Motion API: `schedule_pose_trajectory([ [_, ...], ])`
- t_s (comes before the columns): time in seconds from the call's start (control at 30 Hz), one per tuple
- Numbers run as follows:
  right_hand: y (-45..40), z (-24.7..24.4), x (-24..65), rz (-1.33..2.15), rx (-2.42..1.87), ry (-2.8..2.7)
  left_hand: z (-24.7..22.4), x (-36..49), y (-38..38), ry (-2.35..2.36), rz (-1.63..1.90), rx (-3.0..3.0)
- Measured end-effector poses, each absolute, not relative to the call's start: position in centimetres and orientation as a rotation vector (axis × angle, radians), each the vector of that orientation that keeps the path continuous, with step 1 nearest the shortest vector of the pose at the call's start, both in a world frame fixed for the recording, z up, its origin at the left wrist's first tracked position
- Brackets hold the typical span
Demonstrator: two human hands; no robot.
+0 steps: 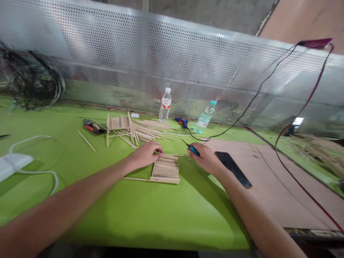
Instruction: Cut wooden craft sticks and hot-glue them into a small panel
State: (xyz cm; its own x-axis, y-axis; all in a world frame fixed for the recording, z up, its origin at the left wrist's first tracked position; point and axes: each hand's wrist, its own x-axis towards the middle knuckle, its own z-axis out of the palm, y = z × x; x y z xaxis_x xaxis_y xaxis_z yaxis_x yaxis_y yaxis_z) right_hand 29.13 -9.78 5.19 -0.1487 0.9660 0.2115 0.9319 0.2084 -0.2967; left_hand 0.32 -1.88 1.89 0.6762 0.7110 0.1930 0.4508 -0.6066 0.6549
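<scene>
A flat panel of thin wooden sticks [166, 168] lies on the green tabletop in front of me, the sticks packed side by side. One longer stick reaches out to the left from its near edge. The curled fingers of my left hand [147, 154] pinch the panel's far left corner; the fingertips are partly hidden. Off the panel's right side, my right hand [205, 157] is closed around a small tool with a blue handle [194, 150]. Its thin dark tip points away to the left, and I cannot tell its exact kind.
Behind are a small stick chair [119, 123], loose sticks [152, 129], red-and-black pliers [92, 127], a blue glue gun [181, 122] and two bottles [165, 105]. A phone [233, 169] lies right, a white power strip [13, 165] left. A perforated metal sheet [129, 64] stands along the back.
</scene>
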Motion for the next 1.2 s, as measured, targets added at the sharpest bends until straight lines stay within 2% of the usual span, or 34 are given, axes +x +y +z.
schedule_pose_trajectory([
  [0.43,-9.9,5.5,28.7,0.19,-1.767,-2.184,1.1,0.2,-1.2,0.848,0.577,2.417],
  [0.63,-9.6,5.2,29.9,0.041,-1.735,-1.83,1.3,0.2,-1.2,0.809,0.586,2.435],
  [0.77,-9.8,5.5,30.1,0.077,-1.596,-1.553,1.5,0.2,-1.2,0.802,0.584,2.439],
  [1.2,-9.9,5.5,30.1,0.173,-1.606,-1.495,2.5,0.0,-1.5,0.841,0.545,2.39],
])
